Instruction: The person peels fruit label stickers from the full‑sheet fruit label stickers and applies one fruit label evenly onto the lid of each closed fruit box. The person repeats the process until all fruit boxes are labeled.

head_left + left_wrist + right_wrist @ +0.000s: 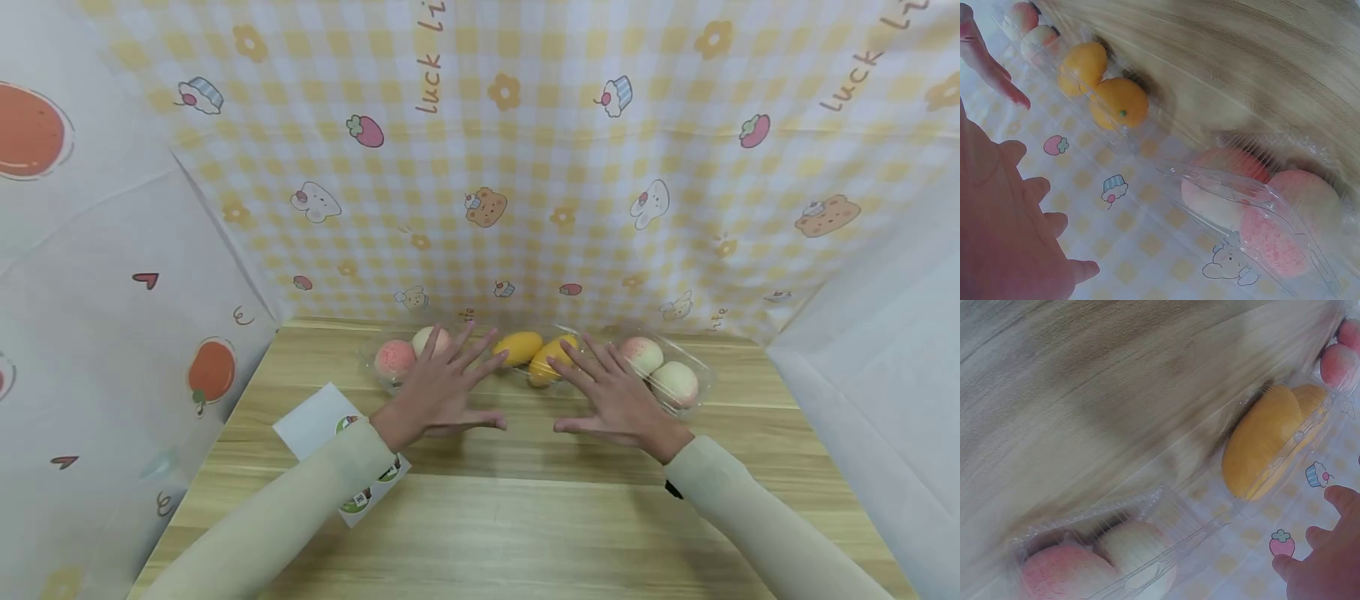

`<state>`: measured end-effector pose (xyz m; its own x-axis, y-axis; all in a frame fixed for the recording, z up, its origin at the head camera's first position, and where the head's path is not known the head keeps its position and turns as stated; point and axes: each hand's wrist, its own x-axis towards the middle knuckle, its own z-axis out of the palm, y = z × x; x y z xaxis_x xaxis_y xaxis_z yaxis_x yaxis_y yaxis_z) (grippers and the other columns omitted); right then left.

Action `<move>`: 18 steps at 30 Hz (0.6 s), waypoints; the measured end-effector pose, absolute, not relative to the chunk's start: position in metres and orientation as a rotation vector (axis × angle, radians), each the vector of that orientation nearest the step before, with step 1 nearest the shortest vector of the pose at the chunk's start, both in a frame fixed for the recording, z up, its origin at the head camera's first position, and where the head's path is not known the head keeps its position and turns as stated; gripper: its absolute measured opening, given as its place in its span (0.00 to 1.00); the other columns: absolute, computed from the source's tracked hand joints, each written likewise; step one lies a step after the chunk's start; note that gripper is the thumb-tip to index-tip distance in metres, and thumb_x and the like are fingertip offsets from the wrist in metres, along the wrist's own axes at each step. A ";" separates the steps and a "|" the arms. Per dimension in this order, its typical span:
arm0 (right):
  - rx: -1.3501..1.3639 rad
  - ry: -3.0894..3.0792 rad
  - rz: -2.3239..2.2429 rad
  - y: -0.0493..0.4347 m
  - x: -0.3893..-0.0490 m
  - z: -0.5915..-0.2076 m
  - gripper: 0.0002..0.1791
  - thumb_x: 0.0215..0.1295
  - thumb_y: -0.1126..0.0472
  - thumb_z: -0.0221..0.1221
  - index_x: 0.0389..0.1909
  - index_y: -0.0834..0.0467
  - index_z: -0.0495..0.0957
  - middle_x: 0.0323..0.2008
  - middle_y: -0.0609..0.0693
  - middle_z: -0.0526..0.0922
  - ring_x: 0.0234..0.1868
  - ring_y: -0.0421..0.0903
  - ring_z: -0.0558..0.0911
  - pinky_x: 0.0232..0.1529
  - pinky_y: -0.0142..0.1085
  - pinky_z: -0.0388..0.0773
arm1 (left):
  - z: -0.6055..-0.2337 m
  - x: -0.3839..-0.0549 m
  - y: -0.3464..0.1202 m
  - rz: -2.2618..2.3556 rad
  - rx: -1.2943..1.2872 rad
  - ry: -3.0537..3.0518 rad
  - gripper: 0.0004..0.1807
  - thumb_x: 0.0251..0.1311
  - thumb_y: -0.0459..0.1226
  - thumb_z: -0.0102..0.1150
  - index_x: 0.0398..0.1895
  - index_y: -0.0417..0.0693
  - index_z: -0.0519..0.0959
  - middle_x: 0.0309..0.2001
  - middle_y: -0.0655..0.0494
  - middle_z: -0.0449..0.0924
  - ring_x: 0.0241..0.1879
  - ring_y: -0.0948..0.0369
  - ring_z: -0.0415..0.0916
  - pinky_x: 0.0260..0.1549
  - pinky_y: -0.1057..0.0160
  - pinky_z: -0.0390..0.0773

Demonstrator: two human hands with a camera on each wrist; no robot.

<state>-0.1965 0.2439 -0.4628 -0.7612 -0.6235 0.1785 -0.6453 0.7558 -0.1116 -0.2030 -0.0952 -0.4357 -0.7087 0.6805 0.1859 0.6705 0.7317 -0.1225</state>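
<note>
Both hands hover with fingers spread over a row of clear plastic boxes at the back of the wooden table. The left hand (442,387) overlaps the left box, which holds two pink-and-white peaches (394,359). Two yellow mangoes (553,360) lie in the middle box, between the fingertips of both hands. Nearest the right hand (618,400) is the right box (701,379), with two pale peaches (674,384) inside. Neither hand holds anything. In the left wrist view the lidded peach box (1254,181) shows apart from the left fingers.
White sheets with round fruit stickers (318,417) lie under the left forearm. A yellow checked cloth (525,167) hangs behind the boxes, and white cloth walls (112,333) stand at both sides. Bare wood (510,517) lies in front of the hands.
</note>
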 end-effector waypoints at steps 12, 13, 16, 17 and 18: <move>0.997 -2.827 0.242 0.252 -0.196 -0.464 0.56 0.69 0.18 0.55 0.88 0.47 0.60 0.88 0.57 0.54 0.87 0.67 0.47 0.80 0.71 0.48 | -0.435 -0.203 -0.103 -0.005 -1.046 -2.754 0.73 0.49 0.87 -0.02 0.89 0.62 0.61 0.90 0.53 0.46 0.88 0.45 0.41 0.78 0.24 0.41; 0.996 -2.825 0.245 0.253 -0.196 -0.464 0.56 0.69 0.18 0.55 0.88 0.47 0.60 0.88 0.57 0.54 0.87 0.68 0.48 0.80 0.72 0.48 | -0.436 -0.203 -0.104 -0.006 -1.047 -2.755 0.73 0.49 0.87 -0.02 0.89 0.62 0.61 0.90 0.53 0.46 0.88 0.44 0.41 0.78 0.24 0.41; 0.993 -2.826 0.267 0.256 -0.195 -0.465 0.56 0.70 0.19 0.57 0.89 0.48 0.59 0.88 0.57 0.54 0.87 0.68 0.48 0.79 0.72 0.49 | -0.437 -0.202 -0.106 -0.027 -1.053 -2.760 0.72 0.50 0.88 0.00 0.89 0.61 0.61 0.89 0.51 0.48 0.87 0.43 0.42 0.78 0.24 0.40; 0.990 -2.828 0.268 0.257 -0.195 -0.466 0.56 0.70 0.20 0.57 0.89 0.48 0.59 0.88 0.57 0.55 0.87 0.68 0.48 0.79 0.72 0.49 | -0.437 -0.202 -0.107 -0.042 -1.056 -2.762 0.72 0.50 0.88 0.01 0.89 0.61 0.61 0.89 0.50 0.49 0.87 0.43 0.43 0.78 0.24 0.39; 0.987 -2.831 0.268 0.259 -0.194 -0.466 0.56 0.70 0.20 0.57 0.89 0.48 0.59 0.88 0.57 0.55 0.87 0.68 0.47 0.79 0.72 0.49 | -0.438 -0.202 -0.108 -0.053 -1.058 -2.770 0.72 0.50 0.88 0.01 0.89 0.61 0.61 0.89 0.50 0.49 0.87 0.43 0.42 0.78 0.24 0.37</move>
<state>-0.1941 0.2586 -0.4661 -0.7774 -0.6024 0.1812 -0.6257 0.7702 -0.1238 -0.2018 -0.1078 -0.4379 -0.7320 0.6579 0.1767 0.6643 0.7469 -0.0293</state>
